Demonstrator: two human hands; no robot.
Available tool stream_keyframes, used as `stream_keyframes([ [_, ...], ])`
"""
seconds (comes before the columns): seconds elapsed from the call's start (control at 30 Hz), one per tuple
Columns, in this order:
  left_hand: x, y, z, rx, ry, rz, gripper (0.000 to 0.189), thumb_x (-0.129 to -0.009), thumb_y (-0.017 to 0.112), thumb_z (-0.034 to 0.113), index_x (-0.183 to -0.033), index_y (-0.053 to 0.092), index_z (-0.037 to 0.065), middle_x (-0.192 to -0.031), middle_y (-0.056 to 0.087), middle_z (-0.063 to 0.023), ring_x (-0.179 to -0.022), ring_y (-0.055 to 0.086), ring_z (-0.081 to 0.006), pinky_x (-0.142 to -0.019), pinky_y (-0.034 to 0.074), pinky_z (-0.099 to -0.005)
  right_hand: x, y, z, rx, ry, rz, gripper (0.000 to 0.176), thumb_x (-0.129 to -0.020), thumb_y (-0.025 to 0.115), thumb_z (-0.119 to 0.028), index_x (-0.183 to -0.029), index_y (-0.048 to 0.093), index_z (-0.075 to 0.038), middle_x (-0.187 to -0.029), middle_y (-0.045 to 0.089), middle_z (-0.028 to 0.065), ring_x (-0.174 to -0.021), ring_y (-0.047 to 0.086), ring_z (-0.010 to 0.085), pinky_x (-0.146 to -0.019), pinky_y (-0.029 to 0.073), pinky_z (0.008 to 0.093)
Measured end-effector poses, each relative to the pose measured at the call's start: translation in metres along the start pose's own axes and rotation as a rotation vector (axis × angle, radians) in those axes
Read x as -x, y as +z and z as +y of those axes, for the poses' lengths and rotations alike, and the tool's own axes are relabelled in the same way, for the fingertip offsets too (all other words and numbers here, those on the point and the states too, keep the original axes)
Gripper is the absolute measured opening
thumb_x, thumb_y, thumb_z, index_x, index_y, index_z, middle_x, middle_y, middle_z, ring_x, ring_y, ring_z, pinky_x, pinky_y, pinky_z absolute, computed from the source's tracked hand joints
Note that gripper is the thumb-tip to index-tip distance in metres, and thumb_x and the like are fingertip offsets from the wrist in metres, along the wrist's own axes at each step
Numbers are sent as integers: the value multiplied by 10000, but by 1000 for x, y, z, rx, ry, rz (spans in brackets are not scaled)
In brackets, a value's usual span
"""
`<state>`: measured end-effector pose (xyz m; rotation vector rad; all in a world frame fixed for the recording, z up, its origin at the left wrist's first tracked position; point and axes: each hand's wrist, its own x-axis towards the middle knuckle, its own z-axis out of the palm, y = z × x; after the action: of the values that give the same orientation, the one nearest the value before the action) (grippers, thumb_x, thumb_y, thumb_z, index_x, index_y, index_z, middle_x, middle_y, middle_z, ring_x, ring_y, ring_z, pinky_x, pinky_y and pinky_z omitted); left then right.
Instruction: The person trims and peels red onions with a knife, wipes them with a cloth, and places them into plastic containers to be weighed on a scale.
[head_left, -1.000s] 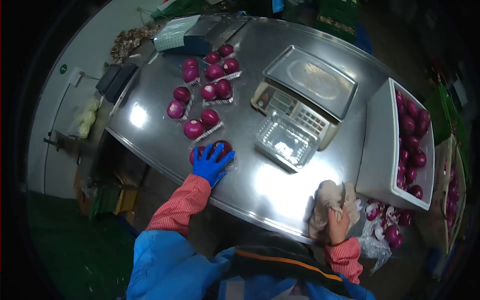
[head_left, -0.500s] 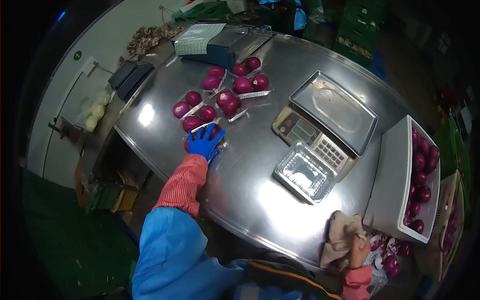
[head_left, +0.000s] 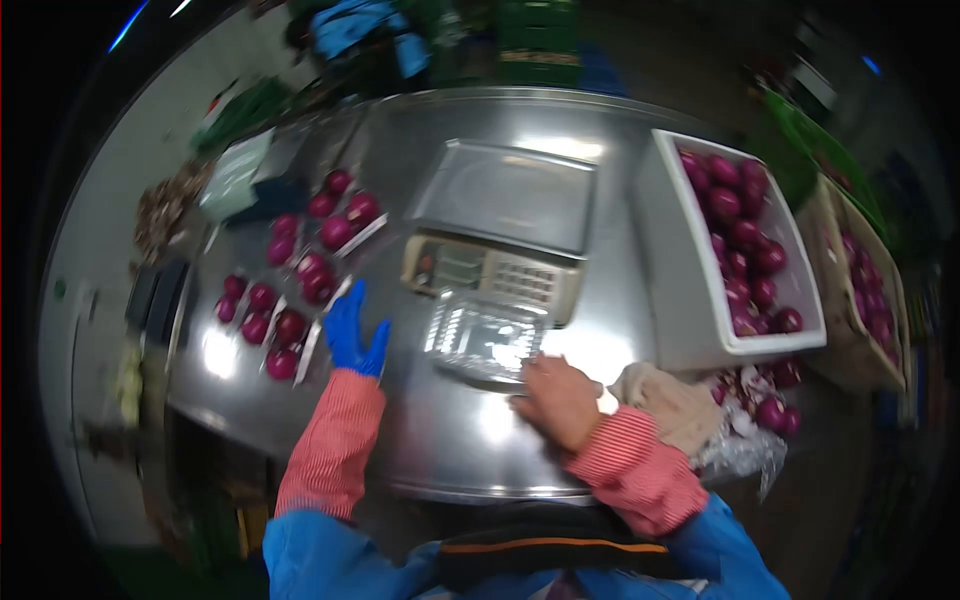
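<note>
My left hand [head_left: 355,332], in a blue glove, is over the metal table just right of the nearest packs of red onions [head_left: 287,345]. Its fingers are spread and nothing is in them. My right hand [head_left: 562,400], bare, reaches the front right corner of a clear plastic tray [head_left: 482,335]; thumb and fingers are apart, and blur hides whether they touch it. The tray leans on the front of a weighing scale [head_left: 500,270], partly over its keypad. A beige cloth [head_left: 668,405] lies right of my right wrist.
A white foam box [head_left: 690,300] of loose red onions stands at the right, with a basket [head_left: 880,355] of more beyond it. Onion skins and a plastic bag [head_left: 745,450] lie below the box. A dark blue device [head_left: 280,180] stands at the back left.
My left hand has come off the pack of onions and moved right. My right hand has left the cloth and moved left to the tray. The camera view has turned to the right.
</note>
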<state>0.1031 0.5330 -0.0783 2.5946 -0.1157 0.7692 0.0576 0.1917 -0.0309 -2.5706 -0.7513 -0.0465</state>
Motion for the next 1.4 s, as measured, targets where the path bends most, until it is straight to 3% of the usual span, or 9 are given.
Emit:
stream_keyframes([
  [0.1,-5,-7,32,-7,97,-30,664,-801,677,25,-1425,447,25,-1416,507,-168,-1289,493,-331,-1113,344,-411,-19,36,1,246,-110,-60,104,-769,644,-131,-782,706,-48,-1036,608,95,-1006,608,257,-732,569,346],
  [0.53,-49,-6,90,387,147,-173,442,-922,582,51,-1359,520,13,-1297,594,-143,-1114,603,-249,-993,455,-364,30,-27,20,-17,-177,314,78,-739,631,-97,-808,616,-64,-914,567,64,-898,580,226,-627,538,321],
  [0.8,-122,17,309,565,541,-396,375,-854,671,67,-1224,635,12,-1084,662,-137,-976,635,-279,-907,486,-363,154,1,78,10,-44,118,97,-752,617,-127,-810,578,-58,-872,538,66,-852,568,230,-636,532,332],
  [0.93,-142,85,420,541,924,-700,594,-768,716,31,-1338,559,88,-1214,601,-159,-1108,578,-347,-980,457,-397,170,-15,87,-50,-20,122,190,-750,684,-189,-837,561,-73,-878,532,65,-839,576,242,-644,531,345],
  [1.07,-139,176,498,239,998,-1058,730,-725,765,114,-1399,487,130,-1327,532,-179,-1204,537,-364,-1029,445,-425,185,-59,107,-168,122,281,209,-791,693,-213,-847,545,-76,-866,520,70,-833,581,257,-638,524,363],
  [1.13,-128,246,507,82,951,-1230,653,-786,721,260,-1386,504,119,-1325,538,-197,-1202,551,-376,-1012,458,-434,198,-67,123,-170,196,321,206,-804,689,-208,-852,542,-71,-861,516,77,-828,581,262,-632,518,371],
  [1.27,-116,236,565,-241,711,-1365,612,-904,509,534,-1342,549,109,-1316,551,-237,-1174,586,-388,-969,484,-461,228,-66,149,-146,243,350,188,-800,707,-204,-869,581,-82,-832,511,65,-801,585,243,-624,510,355],
  [1.3,-112,243,566,-325,822,-1332,607,-943,307,604,-1323,567,209,-1257,607,-201,-1165,590,-365,-991,465,-470,232,-64,152,-145,243,362,182,-798,716,-206,-875,600,-89,-819,510,55,-790,588,232,-623,508,343],
  [1.4,-113,255,560,-334,914,-1349,596,-952,284,588,-1324,559,212,-1262,600,-200,-1159,589,-379,-991,462,-483,241,-62,158,-182,208,377,166,-792,719,-200,-857,608,-96,-804,525,53,-777,595,237,-625,509,343],
])
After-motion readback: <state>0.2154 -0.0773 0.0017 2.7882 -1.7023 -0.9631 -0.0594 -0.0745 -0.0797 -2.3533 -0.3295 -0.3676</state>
